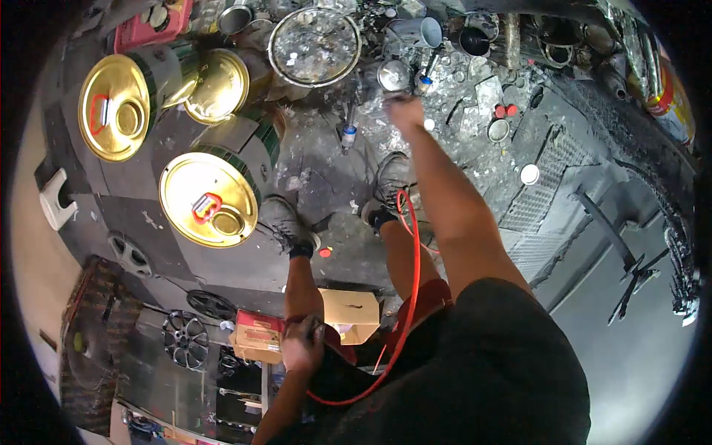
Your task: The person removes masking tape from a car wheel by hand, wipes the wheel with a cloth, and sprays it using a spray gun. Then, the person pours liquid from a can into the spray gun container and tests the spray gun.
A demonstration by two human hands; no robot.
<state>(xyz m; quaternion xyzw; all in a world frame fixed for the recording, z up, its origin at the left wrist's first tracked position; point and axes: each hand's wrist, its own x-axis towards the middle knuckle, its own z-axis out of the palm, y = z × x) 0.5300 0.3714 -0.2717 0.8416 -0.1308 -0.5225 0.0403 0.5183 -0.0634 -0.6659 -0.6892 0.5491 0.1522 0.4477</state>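
My right hand (406, 113) reaches far forward, its darkened fingers closed at the near side of a small round metal can (393, 76). The fingertips are partly hidden and hard to make out. Just right of the can stands a tool with a blue and clear body (424, 80). A similar blue tool (348, 135) lies nearer, left of my right hand. My left hand (300, 345) rests over my left knee, fingers laid on it and no object visible in them. A red hose (412, 297) loops past my right leg.
Large gold-lidded tins (209, 199) stand at left. A wide round pan (314, 46) sits ahead, with dirty pots (473, 41) at the back right. Red caps (510, 110) and a white lid (529, 174) lie on the stained floor. A cardboard box (350, 313) is behind my legs.
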